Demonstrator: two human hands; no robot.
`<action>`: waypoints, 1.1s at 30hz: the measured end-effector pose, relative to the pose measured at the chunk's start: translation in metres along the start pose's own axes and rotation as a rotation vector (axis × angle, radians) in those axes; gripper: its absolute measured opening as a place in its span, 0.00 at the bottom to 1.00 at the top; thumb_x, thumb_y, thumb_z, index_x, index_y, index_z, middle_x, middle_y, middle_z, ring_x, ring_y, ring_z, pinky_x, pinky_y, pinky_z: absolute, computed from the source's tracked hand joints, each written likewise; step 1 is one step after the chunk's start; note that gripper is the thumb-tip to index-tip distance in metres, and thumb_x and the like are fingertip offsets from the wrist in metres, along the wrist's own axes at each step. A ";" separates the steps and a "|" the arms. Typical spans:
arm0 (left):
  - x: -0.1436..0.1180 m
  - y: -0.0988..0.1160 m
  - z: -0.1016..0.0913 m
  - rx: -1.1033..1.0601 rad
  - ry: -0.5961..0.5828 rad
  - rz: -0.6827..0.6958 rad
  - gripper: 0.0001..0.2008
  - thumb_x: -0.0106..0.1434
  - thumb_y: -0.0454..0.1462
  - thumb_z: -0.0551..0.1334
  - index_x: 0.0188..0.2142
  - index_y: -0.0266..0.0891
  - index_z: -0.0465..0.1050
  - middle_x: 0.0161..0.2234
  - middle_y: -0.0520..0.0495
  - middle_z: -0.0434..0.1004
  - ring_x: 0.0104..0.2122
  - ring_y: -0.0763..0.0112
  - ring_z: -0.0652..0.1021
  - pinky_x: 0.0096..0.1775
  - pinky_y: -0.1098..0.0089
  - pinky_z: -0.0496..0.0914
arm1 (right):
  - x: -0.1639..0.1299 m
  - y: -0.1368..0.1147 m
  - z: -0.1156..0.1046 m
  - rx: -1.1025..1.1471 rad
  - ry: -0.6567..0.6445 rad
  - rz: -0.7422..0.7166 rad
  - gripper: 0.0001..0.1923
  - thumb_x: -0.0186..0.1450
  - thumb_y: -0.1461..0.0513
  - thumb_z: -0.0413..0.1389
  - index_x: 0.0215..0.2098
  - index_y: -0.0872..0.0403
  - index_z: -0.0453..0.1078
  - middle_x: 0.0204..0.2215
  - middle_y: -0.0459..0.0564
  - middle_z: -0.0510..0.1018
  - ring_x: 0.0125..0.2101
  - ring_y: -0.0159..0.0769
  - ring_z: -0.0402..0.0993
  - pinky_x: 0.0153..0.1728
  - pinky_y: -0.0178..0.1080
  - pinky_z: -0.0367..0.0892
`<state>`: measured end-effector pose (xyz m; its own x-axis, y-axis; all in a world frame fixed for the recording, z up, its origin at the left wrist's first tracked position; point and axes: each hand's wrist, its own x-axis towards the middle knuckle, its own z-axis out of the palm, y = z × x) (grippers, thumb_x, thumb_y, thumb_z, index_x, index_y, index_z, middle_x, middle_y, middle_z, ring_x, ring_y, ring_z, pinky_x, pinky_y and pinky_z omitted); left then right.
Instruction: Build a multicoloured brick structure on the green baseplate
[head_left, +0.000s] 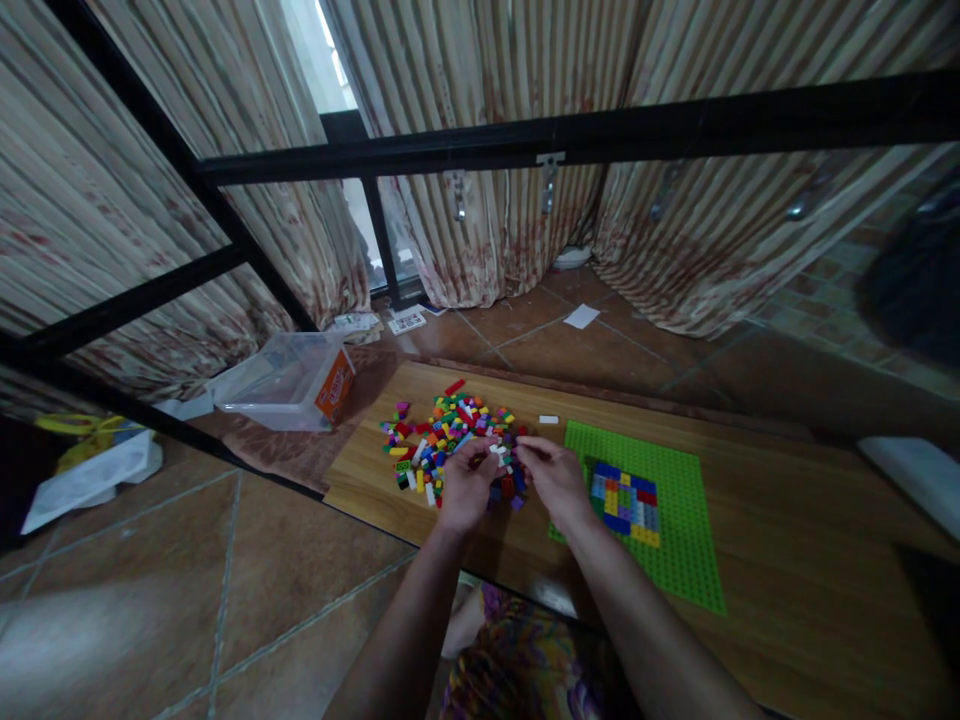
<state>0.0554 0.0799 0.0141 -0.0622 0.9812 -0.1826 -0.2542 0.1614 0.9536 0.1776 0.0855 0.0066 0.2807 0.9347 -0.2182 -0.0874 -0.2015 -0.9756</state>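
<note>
Bricks point(450, 432), small and many-coloured, heaped near the far left corner of the wooden tabletop point(787, 520), close to its left edge; left hand point(466, 487) curled over the near side of the heap, fingers bent, touching a small white piece point(496, 452) at the fingertips; right hand point(553, 475) just beside it, fingers pinched together toward that same piece; whether either hand truly grips it, too small to tell. Green baseplate point(675, 500) flat on the tabletop just right of the hands, running toward the near edge; on it a square ring of blue, yellow, red and pale bricks point(626, 500), partly behind the right wrist. Lone white brick point(549, 419) between heap and baseplate, toward the far edge. Clear plastic box point(289, 380) with an orange label off the tabletop's left edge, tipped on the floor.
</note>
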 end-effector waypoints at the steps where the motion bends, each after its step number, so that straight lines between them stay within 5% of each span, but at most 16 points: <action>1: 0.000 0.001 -0.001 0.009 0.009 0.001 0.13 0.51 0.38 0.68 0.36 0.37 0.76 0.32 0.50 0.75 0.33 0.72 0.76 0.38 0.68 0.74 | 0.000 0.000 0.000 -0.037 -0.004 -0.010 0.17 0.50 0.53 0.62 0.36 0.52 0.78 0.19 0.42 0.74 0.18 0.30 0.66 0.18 0.33 0.61; 9: -0.002 0.001 -0.002 -0.010 -0.009 -0.039 0.14 0.48 0.39 0.70 0.35 0.36 0.76 0.30 0.51 0.76 0.28 0.76 0.74 0.32 0.74 0.71 | -0.012 -0.006 0.009 -0.091 -0.139 -0.100 0.16 0.54 0.50 0.60 0.30 0.54 0.78 0.19 0.45 0.76 0.20 0.32 0.68 0.21 0.33 0.60; 17: -0.006 0.004 -0.002 -0.071 -0.059 -0.046 0.17 0.47 0.41 0.71 0.35 0.35 0.76 0.31 0.48 0.78 0.27 0.73 0.75 0.33 0.69 0.72 | -0.011 -0.004 0.010 0.144 -0.157 0.024 0.18 0.51 0.49 0.63 0.28 0.54 0.76 0.12 0.40 0.68 0.14 0.29 0.62 0.18 0.33 0.58; 22: 0.008 0.008 -0.006 0.248 0.076 0.125 0.07 0.53 0.36 0.65 0.33 0.38 0.77 0.29 0.48 0.78 0.28 0.70 0.76 0.33 0.70 0.70 | 0.000 0.000 0.006 -0.240 -0.089 -0.208 0.10 0.54 0.55 0.60 0.29 0.51 0.78 0.23 0.45 0.79 0.24 0.35 0.72 0.29 0.37 0.67; 27: 0.016 0.015 -0.011 0.693 0.130 0.296 0.12 0.55 0.30 0.61 0.38 0.40 0.78 0.36 0.43 0.80 0.35 0.62 0.78 0.42 0.63 0.71 | 0.019 -0.001 -0.004 -0.496 -0.043 -0.369 0.12 0.60 0.58 0.54 0.37 0.52 0.77 0.32 0.50 0.81 0.31 0.37 0.75 0.37 0.40 0.68; 33: 0.003 0.021 -0.019 0.817 0.163 0.437 0.14 0.58 0.31 0.57 0.41 0.41 0.77 0.40 0.42 0.79 0.39 0.59 0.77 0.46 0.61 0.70 | 0.060 -0.004 -0.026 -0.991 0.121 -0.523 0.16 0.64 0.65 0.48 0.44 0.58 0.74 0.41 0.58 0.77 0.41 0.41 0.73 0.46 0.41 0.64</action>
<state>0.0314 0.0842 0.0289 -0.1422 0.9553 0.2591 0.5755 -0.1332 0.8069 0.2197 0.1345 -0.0030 0.1554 0.9488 0.2752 0.8505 0.0132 -0.5259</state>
